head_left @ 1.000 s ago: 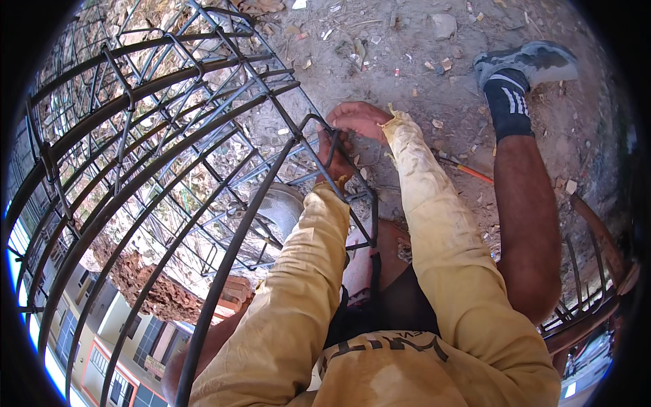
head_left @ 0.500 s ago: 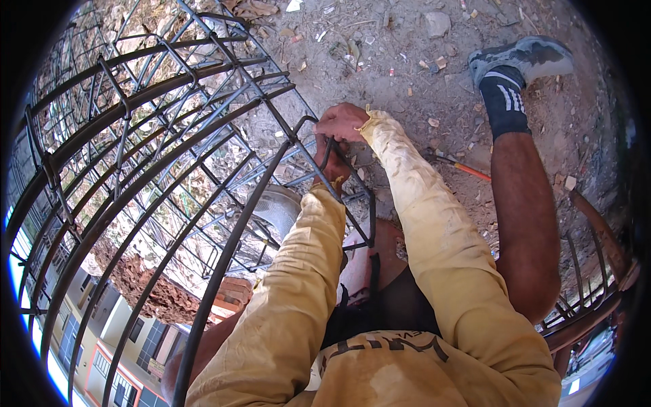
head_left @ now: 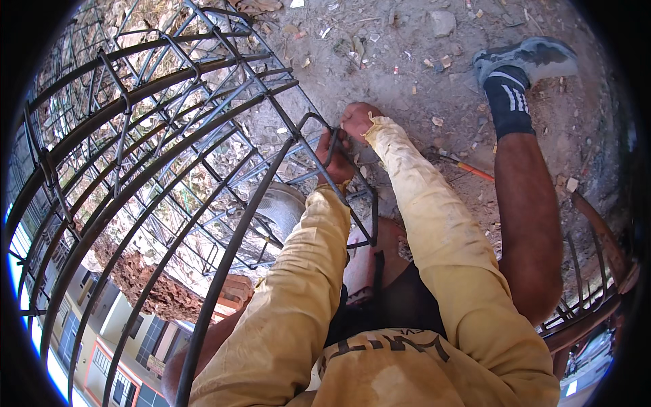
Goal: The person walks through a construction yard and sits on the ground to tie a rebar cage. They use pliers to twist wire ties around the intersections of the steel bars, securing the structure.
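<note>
A cage of dark steel reinforcing bars (head_left: 232, 247) fills the left side, its thick rods crossed by thinner ties. At its near right corner, a bent steel stirrup (head_left: 373, 217) reaches toward my legs. My left hand (head_left: 335, 161) is closed round the stirrup's hooked upper end, fingers pointing up. Just to the right and slightly farther off is my right hand (head_left: 361, 121), with its fingers curled in beside the hook. Whatever those fingers pinch is too small or hidden to make out. Yellow sleeves cover both forearms.
A tool with an orange handle (head_left: 475, 169) lies on the dirt ground (head_left: 407, 68) right of my arm. My shod right foot (head_left: 525, 60) is at the upper right; a grey shoe (head_left: 279, 207) shows behind the cage. Bricks (head_left: 234, 290) sit lower left, rusty bars (head_left: 600, 234) far right.
My right hand has moved a little to the right, off the cage's corner and away from my left hand. My left hand stays at the stirrup hook, now more exposed.
</note>
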Motion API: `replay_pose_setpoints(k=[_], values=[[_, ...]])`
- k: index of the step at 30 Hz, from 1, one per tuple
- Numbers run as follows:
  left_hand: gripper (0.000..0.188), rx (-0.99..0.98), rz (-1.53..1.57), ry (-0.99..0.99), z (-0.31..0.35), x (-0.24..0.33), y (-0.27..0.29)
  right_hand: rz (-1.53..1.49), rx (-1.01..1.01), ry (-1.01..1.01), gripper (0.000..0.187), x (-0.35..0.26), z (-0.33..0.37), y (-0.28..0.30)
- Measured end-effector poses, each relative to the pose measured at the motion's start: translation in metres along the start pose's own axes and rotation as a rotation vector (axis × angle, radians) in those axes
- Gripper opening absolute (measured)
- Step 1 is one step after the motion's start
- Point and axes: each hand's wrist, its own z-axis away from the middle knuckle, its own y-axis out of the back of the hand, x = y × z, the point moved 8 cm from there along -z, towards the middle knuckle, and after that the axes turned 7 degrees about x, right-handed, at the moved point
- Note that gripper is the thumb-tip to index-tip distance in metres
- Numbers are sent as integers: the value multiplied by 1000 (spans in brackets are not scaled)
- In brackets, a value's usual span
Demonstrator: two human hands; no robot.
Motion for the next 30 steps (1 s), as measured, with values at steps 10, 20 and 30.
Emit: replay_pose_setpoints(k=[10, 20, 30], values=[[37, 282, -20, -86, 11, -7, -9, -108, 174, -189, 18, 2, 14, 2], [44, 187, -110, -69, 18, -7, -24, -1285, -329, -834, 6, 27, 44, -45], [37, 279, -156, -59, 18, -5, -10, -632, -263, -288, 21, 24, 8, -11]])
